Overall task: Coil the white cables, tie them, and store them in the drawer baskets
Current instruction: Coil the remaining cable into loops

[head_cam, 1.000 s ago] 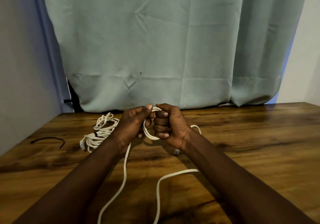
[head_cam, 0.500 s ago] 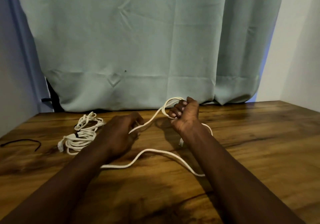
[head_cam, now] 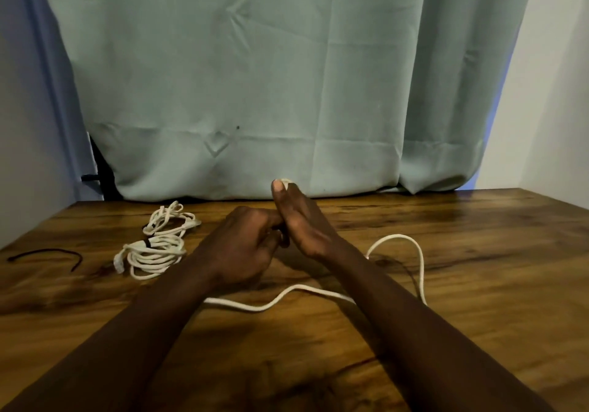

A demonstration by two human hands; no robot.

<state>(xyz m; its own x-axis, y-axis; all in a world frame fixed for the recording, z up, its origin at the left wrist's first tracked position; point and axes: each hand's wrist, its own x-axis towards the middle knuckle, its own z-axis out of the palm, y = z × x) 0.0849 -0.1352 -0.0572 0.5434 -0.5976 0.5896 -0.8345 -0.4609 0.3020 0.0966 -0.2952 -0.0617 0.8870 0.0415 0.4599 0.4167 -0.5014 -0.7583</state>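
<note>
While the right hand (head_cam: 302, 223) stands edge-up, its thumb pinching a bit of the white cable (head_cam: 255, 309), the left hand (head_cam: 248, 249) curls against it; its hold cannot be told. Slack trails across the bench (head_cam: 478, 252). Tied coils (head_cam: 153, 254) lie left.

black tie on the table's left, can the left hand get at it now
Probably yes: the black tie lies uncovered left of the left hand; only the tied coils lie between, and they sit low.
</note>
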